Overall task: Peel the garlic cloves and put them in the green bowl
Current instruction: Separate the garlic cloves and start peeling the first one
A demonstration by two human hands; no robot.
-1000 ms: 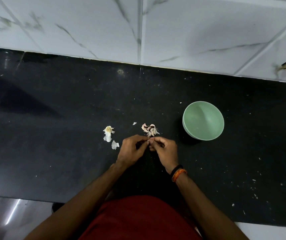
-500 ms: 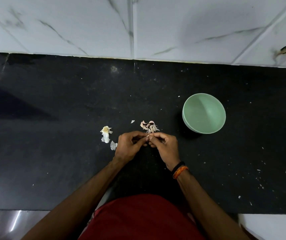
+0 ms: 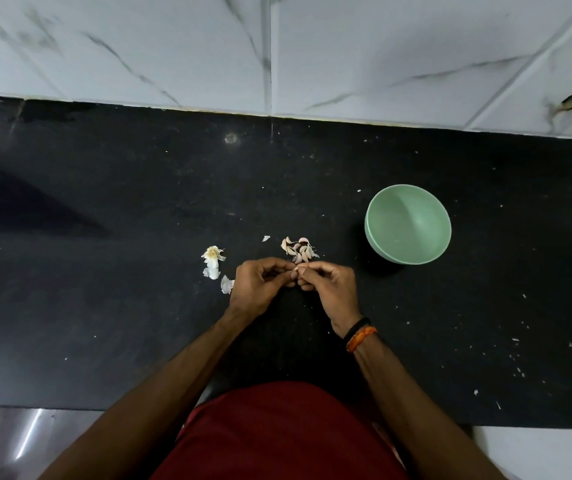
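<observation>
We observe both hands meeting over the black counter; the left hand and the right hand have their fingers curled inward, pinching a single garlic clove between the fingertips; only a small pale part of it shows. The pile of unpeeled cloves lies just beyond the hands; the green bowl stands upright to the right, apart from the pile; loose skins and a root stub lie to the left.
</observation>
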